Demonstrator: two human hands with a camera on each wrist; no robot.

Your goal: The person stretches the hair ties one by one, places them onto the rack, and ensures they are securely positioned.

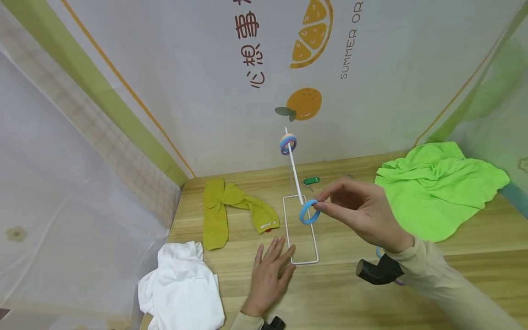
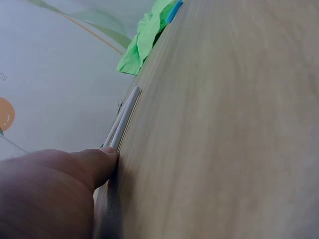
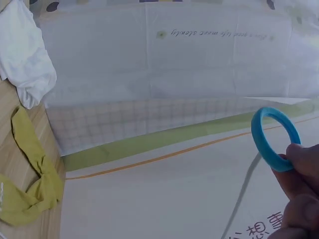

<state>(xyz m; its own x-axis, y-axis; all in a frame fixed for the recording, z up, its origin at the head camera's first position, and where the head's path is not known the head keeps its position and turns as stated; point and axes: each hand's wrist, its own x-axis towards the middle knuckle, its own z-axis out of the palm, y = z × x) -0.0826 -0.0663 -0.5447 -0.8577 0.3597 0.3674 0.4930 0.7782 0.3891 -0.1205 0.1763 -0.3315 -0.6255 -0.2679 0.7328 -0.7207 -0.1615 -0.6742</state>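
My right hand pinches a light blue ring between thumb and fingertips, in front of the lower pole of a white wire stand. The right wrist view shows the same ring upright in the fingertips. Several coloured rings hang together near the top of the pole. On the table, my left hand lies with fingers spread, touching the stand's rectangular base. In the left wrist view, the thumb presses the base's wire.
A mustard cloth strip and a white cloth lie left of the stand. Behind the right hand are a green tag with a key and a bright green cloth. Other rings are partly hidden below my right wrist. Printed curtains surround the table.
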